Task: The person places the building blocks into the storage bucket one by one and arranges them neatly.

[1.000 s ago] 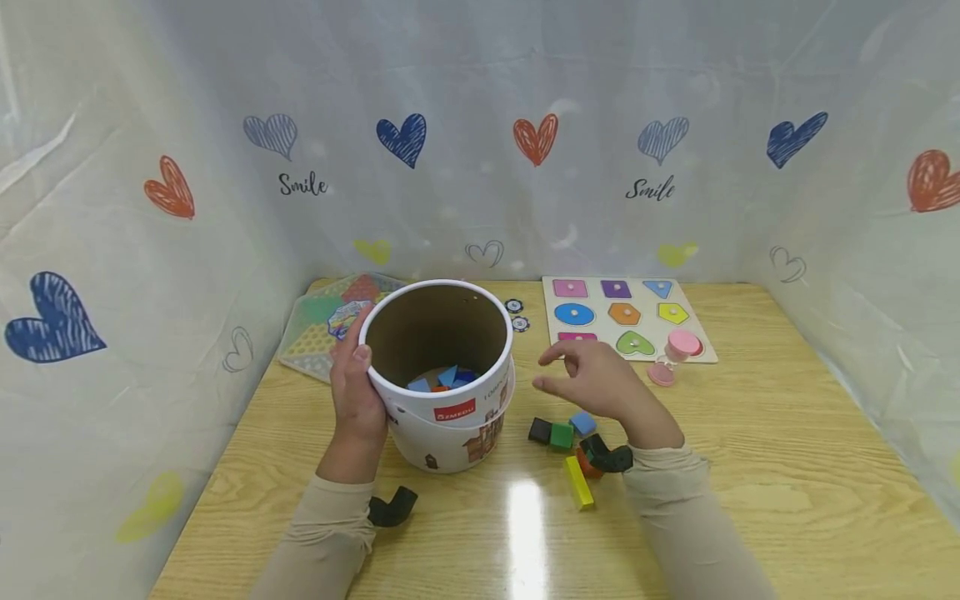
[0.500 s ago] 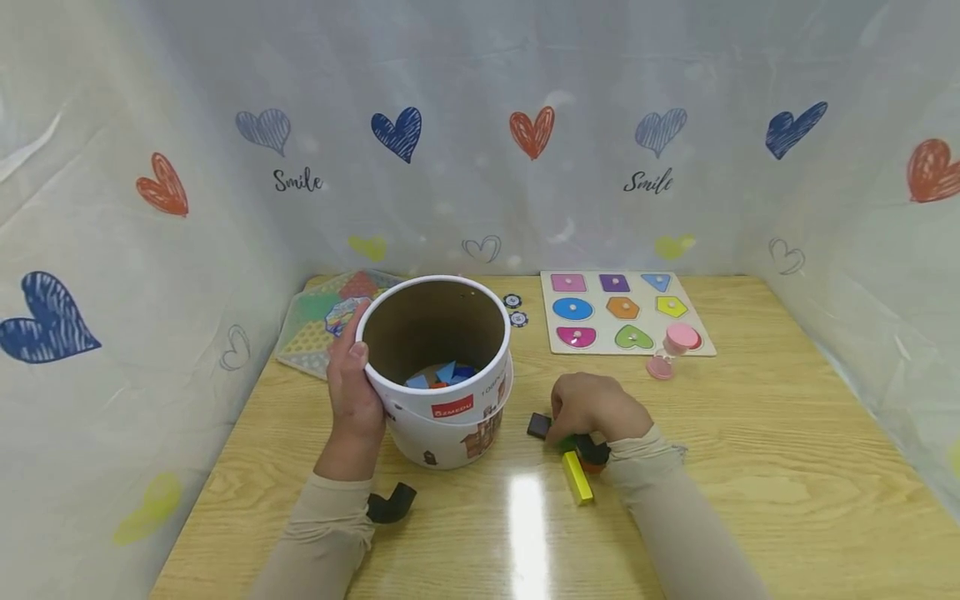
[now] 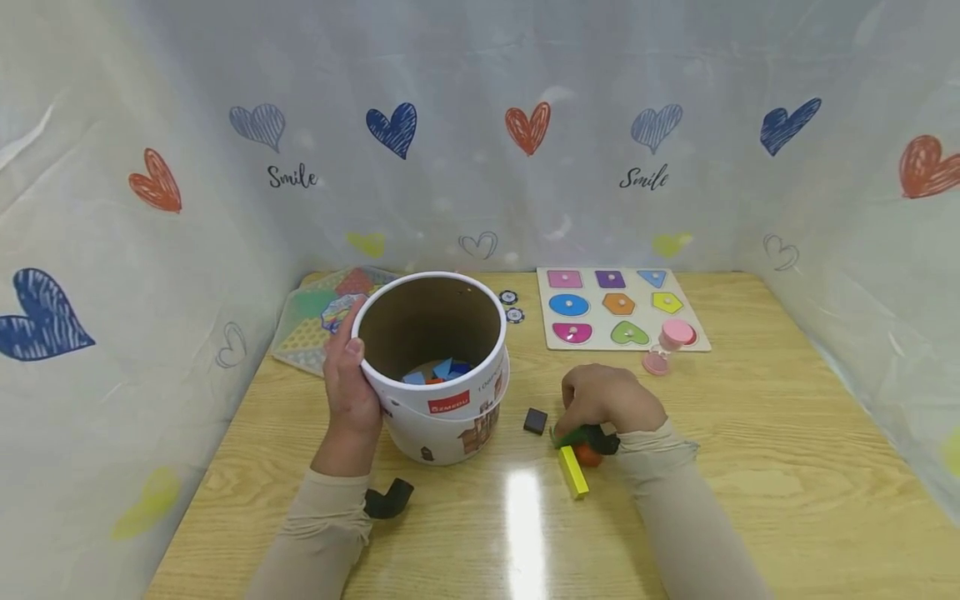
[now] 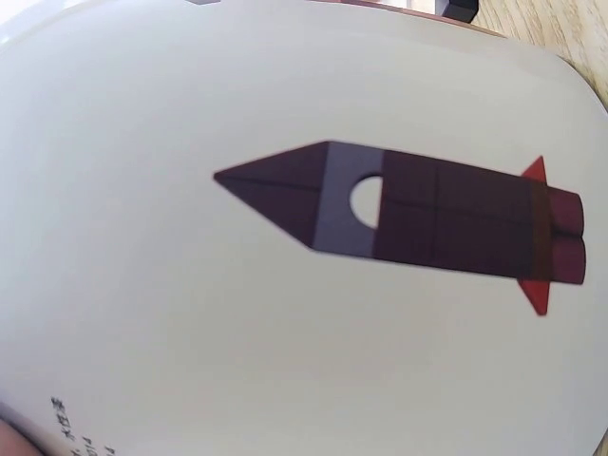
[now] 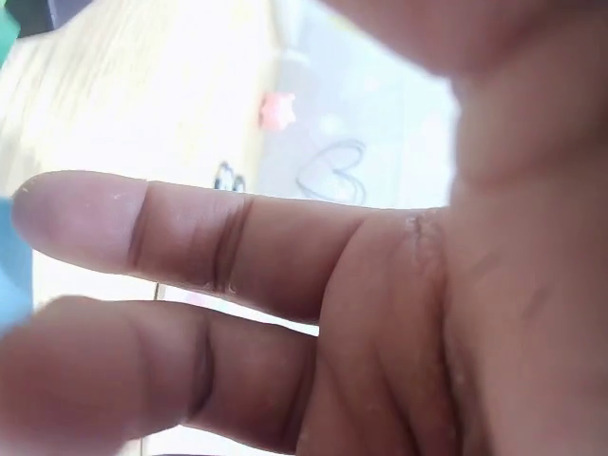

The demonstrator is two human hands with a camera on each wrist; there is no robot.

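Lowered since earlier, the right hand (image 3: 613,398), grip unclear, partly covers the green block (image 3: 572,437) right of the bucket (image 3: 412,435) the left hand (image 3: 352,396) grasps; picking up seems underway, likely needing a secure pinch.

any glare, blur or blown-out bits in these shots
Head view: a white glare streak on the table; right wrist view: the scene behind the right hand is overexposed, and the lower fingertip is blurred; left wrist view: the bucket fills most of the frame, its rocket print fairly crisp.
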